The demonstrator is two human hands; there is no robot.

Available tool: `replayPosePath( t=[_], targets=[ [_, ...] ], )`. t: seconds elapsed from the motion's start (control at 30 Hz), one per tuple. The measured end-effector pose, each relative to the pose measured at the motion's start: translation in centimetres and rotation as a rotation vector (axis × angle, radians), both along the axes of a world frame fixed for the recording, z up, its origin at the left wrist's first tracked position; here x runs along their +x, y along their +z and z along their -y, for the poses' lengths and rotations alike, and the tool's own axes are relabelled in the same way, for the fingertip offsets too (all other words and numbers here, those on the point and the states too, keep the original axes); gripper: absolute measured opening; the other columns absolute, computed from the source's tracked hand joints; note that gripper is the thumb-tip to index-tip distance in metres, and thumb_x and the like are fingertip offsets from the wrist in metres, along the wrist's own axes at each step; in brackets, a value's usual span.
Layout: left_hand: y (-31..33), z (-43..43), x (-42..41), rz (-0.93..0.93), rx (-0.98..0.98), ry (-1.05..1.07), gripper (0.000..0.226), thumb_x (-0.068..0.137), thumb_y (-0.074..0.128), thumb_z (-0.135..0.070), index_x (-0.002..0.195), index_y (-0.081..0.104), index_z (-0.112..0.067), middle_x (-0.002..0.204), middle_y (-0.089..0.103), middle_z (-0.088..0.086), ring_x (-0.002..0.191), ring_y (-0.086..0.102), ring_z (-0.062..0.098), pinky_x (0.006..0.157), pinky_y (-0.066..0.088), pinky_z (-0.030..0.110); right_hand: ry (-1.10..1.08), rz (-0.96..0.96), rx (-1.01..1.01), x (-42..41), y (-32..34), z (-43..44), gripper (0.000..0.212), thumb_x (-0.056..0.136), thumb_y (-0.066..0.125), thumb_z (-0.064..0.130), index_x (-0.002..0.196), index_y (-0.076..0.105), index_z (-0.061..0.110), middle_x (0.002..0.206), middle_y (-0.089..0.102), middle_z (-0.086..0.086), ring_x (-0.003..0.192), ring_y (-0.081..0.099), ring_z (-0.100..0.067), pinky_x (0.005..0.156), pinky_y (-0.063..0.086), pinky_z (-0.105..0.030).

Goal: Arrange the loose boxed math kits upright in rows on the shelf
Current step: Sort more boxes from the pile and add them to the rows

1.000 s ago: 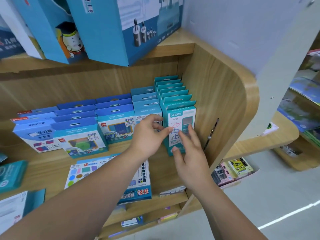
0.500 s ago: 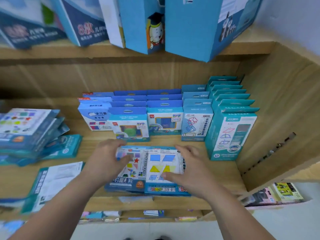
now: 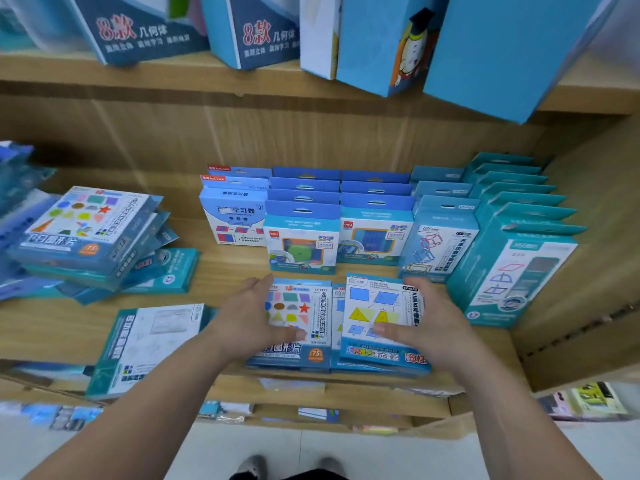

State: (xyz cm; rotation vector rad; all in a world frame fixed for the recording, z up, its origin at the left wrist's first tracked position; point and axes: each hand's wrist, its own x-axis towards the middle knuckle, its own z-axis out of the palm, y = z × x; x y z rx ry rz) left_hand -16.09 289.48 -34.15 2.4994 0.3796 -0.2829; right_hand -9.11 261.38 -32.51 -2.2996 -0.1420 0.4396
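We are reaching both hands onto the flat kits lying at the front edge of the shelf (image 3: 225, 265). Our left hand (image 3: 252, 317) is resting with fingers spread, not clenched, on the shapes kit (image 3: 294, 327); our right hand (image 3: 426, 327) is lying equally loose on the quadrilateral kit (image 3: 381, 320), which is overlapping another box beneath. Neither grip is closing on anything yet. Just beyond our fingertips, upright rows (image 3: 374, 230) are standing finished. We judge the step to be gathering these loose kits; next we would need to pinch their edges, tip them upright and start a row.
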Motion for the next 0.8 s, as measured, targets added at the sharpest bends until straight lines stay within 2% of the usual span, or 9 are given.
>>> replayPosePath(
  t=[0.1, 0.23, 0.33, 0.4, 0.43, 0.5, 0.63, 0.73, 0.8],
  targets=[
    [0.1, 0.1, 0.1, 0.041, -0.036, 0.022, 0.107, 0.059, 0.090, -0.053, 0.147, 0.038, -0.021, 0.129, 0.045, -0.005, 0.115, 0.048, 0.013, 0.093, 0.040, 0.024, 0.007, 0.000, -0.012, -0.1, 0.1, 0.0, 0.104, 0.063, 0.091, 0.044, 0.150, 0.034, 0.034, 0.135, 0.044, 0.008, 0.113, 0.047, -0.008, 0.098, 0.039, -0.025],
    [-0.4, -0.2, -0.6, 0.105, -0.080, 0.054, 0.110, 0.054, 0.091, -0.056, 0.146, 0.040, -0.024, 0.124, 0.042, -0.009, 0.109, 0.046, 0.009, 0.092, 0.041, 0.024, 0.002, -0.035, 0.005, -0.5, -0.1, -0.6, 0.103, 0.067, 0.088, 0.042, 0.151, 0.029, 0.040, 0.138, 0.047, 0.014, 0.120, 0.052, -0.010, 0.106, 0.044, -0.035],
    [-0.4, -0.6, -1.1, 0.043, -0.036, -0.036, 0.131, 0.043, 0.088, -0.068, 0.153, 0.029, -0.026, 0.140, 0.036, -0.011, 0.125, 0.040, 0.011, 0.107, 0.039, 0.031, -0.015, -0.061, 0.046, -0.7, -0.1, -0.6, 0.104, 0.067, 0.090, 0.038, 0.151, 0.029, 0.039, 0.131, 0.055, 0.017, 0.116, 0.056, -0.008, 0.100, 0.046, -0.030],
    [-0.1, -0.5, -1.2, -0.015, 0.016, -0.157, 0.143, 0.039, 0.086, -0.072, 0.156, 0.017, -0.028, 0.156, 0.019, -0.012, 0.140, 0.025, 0.014, 0.117, 0.028, 0.035, -0.033, -0.088, 0.081, -0.6, 0.1, -0.2, 0.105, 0.066, 0.092, 0.035, 0.150, 0.029, 0.039, 0.121, 0.057, 0.022, 0.113, 0.058, -0.007, 0.097, 0.046, -0.028],
    [0.0, -0.5, -1.1, -0.034, 0.047, -0.207, 0.147, 0.039, 0.085, -0.073, 0.157, 0.011, -0.029, 0.159, 0.012, -0.014, 0.143, 0.019, 0.015, 0.119, 0.025, 0.036, -0.048, -0.097, 0.095, -0.5, 0.1, 0.1, 0.106, 0.065, 0.092, 0.035, 0.150, 0.030, 0.039, 0.121, 0.059, 0.022, 0.113, 0.059, -0.007, 0.100, 0.047, -0.030],
    [0.2, -0.4, -0.9, -0.057, 0.102, -0.257, 0.150, 0.037, 0.082, -0.077, 0.158, 0.005, -0.031, 0.160, 0.013, -0.014, 0.142, 0.020, 0.017, 0.119, 0.026, 0.036, -0.076, -0.107, 0.112, -0.4, 0.1, 0.3, 0.108, 0.063, 0.093, 0.037, 0.149, 0.030, 0.041, 0.124, 0.061, 0.022, 0.114, 0.060, -0.008, 0.101, 0.050, -0.038],
    [0.6, -0.7, -0.7, -0.103, 0.156, -0.263, 0.149, 0.038, 0.079, -0.080, 0.158, 0.007, -0.029, 0.156, 0.017, -0.014, 0.140, 0.024, 0.017, 0.116, 0.032, 0.040, -0.078, -0.113, 0.122, -0.6, 0.1, 0.2, 0.105, 0.063, 0.093, 0.035, 0.147, 0.032, 0.043, 0.121, 0.061, 0.023, 0.110, 0.062, -0.007, 0.095, 0.054, -0.038],
    [1.0, -1.6, -1.0, -0.113, 0.224, -0.244, 0.146, 0.040, 0.077, -0.081, 0.158, 0.009, -0.028, 0.160, 0.016, -0.012, 0.144, 0.023, 0.020, 0.118, 0.029, 0.040, -0.047, -0.115, 0.062, -0.2, 0.2, 0.0, 0.102, 0.061, 0.094, 0.038, 0.144, 0.034, 0.044, 0.122, 0.060, 0.019, 0.107, 0.061, -0.008, 0.090, 0.053, -0.034],
    [1.2, -2.2, -1.6, -0.060, 0.237, -0.230, 0.141, 0.041, 0.076, -0.083, 0.157, 0.015, -0.029, 0.162, 0.018, -0.012, 0.145, 0.023, 0.020, 0.119, 0.025, 0.036, -0.015, -0.085, -0.023, 0.0, 0.3, -0.3, 0.103, 0.058, 0.094, 0.044, 0.143, 0.036, 0.042, 0.125, 0.057, 0.016, 0.112, 0.058, -0.011, 0.096, 0.050, -0.037]
  ],
)
